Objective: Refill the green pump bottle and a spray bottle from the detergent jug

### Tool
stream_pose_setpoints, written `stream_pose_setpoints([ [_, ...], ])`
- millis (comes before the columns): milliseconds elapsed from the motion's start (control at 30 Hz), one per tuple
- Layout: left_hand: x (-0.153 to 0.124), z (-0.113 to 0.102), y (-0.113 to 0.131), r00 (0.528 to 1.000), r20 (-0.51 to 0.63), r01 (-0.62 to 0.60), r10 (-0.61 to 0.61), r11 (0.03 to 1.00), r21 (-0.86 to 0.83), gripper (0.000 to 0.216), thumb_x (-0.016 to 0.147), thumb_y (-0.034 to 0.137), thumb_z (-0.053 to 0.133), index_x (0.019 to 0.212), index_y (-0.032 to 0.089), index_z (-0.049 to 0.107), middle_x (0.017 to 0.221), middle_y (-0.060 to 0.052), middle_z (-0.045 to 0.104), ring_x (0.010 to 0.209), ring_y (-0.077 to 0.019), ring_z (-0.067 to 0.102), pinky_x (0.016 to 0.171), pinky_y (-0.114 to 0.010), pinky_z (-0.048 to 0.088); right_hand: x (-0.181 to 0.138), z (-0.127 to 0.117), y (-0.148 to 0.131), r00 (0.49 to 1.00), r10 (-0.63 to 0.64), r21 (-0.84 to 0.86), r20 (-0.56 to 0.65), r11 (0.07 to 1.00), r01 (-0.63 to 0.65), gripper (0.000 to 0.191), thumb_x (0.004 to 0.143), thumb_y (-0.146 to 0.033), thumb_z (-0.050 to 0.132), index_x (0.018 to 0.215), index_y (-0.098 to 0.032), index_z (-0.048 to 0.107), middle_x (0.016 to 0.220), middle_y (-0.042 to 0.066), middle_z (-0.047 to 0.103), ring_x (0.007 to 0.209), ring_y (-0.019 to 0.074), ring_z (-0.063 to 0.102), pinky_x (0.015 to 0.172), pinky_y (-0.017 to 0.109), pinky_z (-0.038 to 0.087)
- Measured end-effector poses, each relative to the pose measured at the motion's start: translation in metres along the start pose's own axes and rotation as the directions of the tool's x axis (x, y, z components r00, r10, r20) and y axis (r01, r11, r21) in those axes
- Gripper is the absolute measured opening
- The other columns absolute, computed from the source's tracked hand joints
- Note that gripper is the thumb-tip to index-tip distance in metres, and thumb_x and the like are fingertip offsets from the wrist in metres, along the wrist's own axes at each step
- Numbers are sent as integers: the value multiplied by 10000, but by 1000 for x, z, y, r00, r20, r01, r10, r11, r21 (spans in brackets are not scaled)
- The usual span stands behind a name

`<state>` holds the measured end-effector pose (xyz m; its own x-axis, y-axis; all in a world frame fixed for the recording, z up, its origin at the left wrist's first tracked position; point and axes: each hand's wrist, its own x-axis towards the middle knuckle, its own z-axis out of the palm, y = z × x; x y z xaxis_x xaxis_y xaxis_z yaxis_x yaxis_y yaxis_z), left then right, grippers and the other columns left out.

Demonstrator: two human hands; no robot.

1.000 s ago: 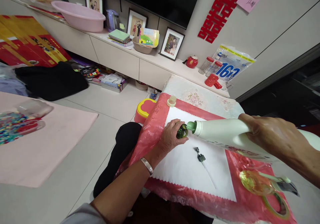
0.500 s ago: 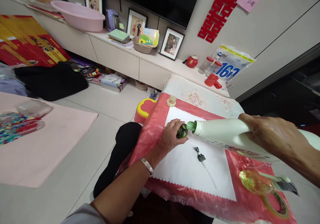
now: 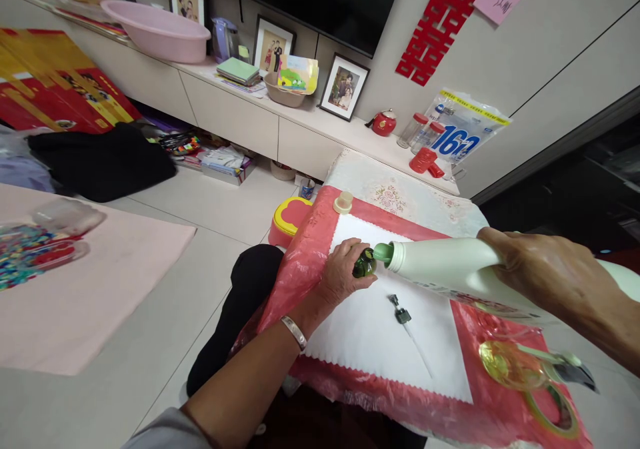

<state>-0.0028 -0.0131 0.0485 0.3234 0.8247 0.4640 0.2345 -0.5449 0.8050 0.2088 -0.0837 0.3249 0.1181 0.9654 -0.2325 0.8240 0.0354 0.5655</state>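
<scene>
My left hand [image 3: 343, 272] is closed round a small dark green bottle [image 3: 365, 263] standing on a white cloth [image 3: 380, 329]. My right hand [image 3: 540, 272] grips a big white bottle [image 3: 450, 265], tipped nearly flat, its green spout [image 3: 383, 252] touching the small bottle's mouth. A small black pump head with a thin clear tube [image 3: 401, 314] lies on the cloth just below the spout. A beige cap [image 3: 343, 202] stands at the cloth's far left corner.
The cloth lies on a red plastic sheet [image 3: 310, 255] over a small table. Scissors with green handles [image 3: 545, 369] lie at the right. A yellow and red stool [image 3: 287, 219] and a black cushion [image 3: 245, 295] sit on the floor left of the table.
</scene>
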Motion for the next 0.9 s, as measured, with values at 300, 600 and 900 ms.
stream_pose_setpoints([
  [300, 1, -2, 3, 1000, -5, -12, 12, 1000, -2, 636, 668, 327, 816, 1248, 230, 572, 1287, -114, 591, 1207, -302, 583, 1069, -482, 480, -1, -2, -2, 1000, -8, 3, -3, 1000, 8, 86, 827, -199, 434, 800, -277, 411, 705, 10, 635, 597, 224, 577, 501, 334, 284],
  [600, 1, -1, 3, 1000, -9, 1, -1, 1000, 2, 651, 649, 308, 827, 1247, 225, 583, 1299, -121, 590, 1194, -303, 590, 1065, -470, 482, 1, -1, -3, 1000, 4, -11, 3, 1000, -4, 77, 837, -202, 427, 823, -277, 422, 742, 4, 643, 635, 225, 603, 515, 325, 276],
  [900, 1, 0, 0, 1000, 9, -1, 1, 1000, 9, 669, 655, 325, 823, 1269, 237, 575, 1326, -115, 581, 1211, -313, 583, 1066, -486, 473, -3, -14, -10, 996, 64, 37, 64, 997, -66, 158, 825, -138, 399, 814, -268, 488, 766, 30, 689, 656, 246, 645, 538, 335, 334],
])
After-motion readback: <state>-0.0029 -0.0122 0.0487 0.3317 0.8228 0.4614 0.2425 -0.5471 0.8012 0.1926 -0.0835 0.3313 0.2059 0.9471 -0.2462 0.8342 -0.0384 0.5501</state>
